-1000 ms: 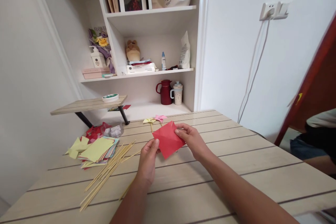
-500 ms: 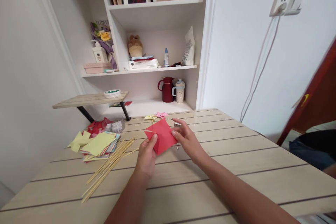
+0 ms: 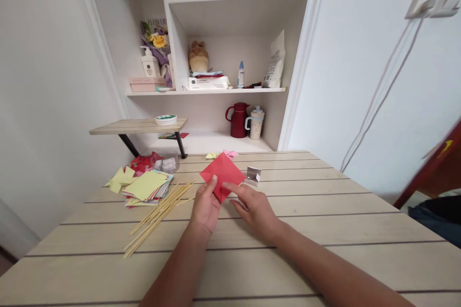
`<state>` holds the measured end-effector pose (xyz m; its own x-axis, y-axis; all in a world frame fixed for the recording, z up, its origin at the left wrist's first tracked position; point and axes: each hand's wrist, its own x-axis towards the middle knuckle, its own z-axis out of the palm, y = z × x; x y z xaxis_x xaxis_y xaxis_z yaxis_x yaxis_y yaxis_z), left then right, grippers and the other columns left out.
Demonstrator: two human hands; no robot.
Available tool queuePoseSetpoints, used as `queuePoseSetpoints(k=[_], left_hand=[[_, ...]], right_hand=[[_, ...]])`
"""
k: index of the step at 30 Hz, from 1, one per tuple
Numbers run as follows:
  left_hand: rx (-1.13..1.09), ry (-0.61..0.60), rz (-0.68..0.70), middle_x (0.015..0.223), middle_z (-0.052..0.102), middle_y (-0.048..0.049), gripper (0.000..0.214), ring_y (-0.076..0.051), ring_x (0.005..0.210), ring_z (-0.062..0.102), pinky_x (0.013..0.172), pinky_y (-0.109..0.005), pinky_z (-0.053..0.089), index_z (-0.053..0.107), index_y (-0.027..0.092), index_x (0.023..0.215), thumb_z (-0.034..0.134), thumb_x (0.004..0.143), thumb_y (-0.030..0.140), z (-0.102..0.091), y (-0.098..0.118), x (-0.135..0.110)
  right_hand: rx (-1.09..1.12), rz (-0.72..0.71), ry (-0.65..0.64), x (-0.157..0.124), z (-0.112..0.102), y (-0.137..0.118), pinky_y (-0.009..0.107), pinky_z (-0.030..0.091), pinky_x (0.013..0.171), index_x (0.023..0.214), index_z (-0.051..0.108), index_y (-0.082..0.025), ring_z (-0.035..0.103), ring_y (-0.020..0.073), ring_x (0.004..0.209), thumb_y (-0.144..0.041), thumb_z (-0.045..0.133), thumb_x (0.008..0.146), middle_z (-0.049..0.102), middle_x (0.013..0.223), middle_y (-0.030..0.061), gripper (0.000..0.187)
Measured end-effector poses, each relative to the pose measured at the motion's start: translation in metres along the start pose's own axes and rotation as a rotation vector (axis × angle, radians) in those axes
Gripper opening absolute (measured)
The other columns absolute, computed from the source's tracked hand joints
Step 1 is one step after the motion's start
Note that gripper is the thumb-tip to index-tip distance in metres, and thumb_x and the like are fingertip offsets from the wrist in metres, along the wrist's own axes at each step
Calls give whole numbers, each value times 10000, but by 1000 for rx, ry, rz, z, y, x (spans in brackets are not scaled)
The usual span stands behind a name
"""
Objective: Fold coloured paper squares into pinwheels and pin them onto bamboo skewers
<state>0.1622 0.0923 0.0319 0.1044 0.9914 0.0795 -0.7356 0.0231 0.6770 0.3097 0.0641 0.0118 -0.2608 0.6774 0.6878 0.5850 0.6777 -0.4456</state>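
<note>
My left hand (image 3: 206,206) pinches the lower corner of a red paper square (image 3: 223,172) and holds it just above the wooden table (image 3: 324,220). My right hand (image 3: 254,207) lies low beside it, fingers stretched toward the paper's lower right edge, holding nothing. A small open white box (image 3: 253,175) sits on the table just right of the paper. Behind the paper lie a yellow and a pink paper pinwheel (image 3: 230,154), mostly hidden.
A stack of coloured paper squares (image 3: 147,187) and several bamboo skewers (image 3: 158,218) lie left of my hands. Red paper scraps and a clear bag (image 3: 166,163) sit behind them. A shelf unit (image 3: 230,91) stands beyond. A person's dark clothing (image 3: 437,223) shows at far right.
My right hand has let go of the red paper and dropped toward the table. The left hand still holds the paper. The small white box has come into view; the camera has turned right.
</note>
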Motion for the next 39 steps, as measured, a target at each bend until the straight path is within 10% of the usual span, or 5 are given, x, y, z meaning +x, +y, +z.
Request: queuePoseSetpoints(k=[13, 39], left_hand=[[48, -43, -83, 1037, 767, -108, 323, -207, 944, 710, 828, -309, 555, 724, 132, 995, 798, 758, 338, 1, -2, -4], [104, -101, -96, 985, 763, -87, 289, -137, 822, 671, 795, -256, 511, 741, 132, 950, 847, 694, 214, 7, -8, -9]], right_hand=[[55, 72, 116, 5, -8, 2, 323, 489, 712, 971, 716, -271, 657, 213, 791, -264, 536, 953, 731, 897, 54, 182], [414, 486, 231, 18, -16, -6, 267, 305, 532, 673, 676, -198, 361, 126, 523, -387, 693, 793, 443, 526, -44, 225]])
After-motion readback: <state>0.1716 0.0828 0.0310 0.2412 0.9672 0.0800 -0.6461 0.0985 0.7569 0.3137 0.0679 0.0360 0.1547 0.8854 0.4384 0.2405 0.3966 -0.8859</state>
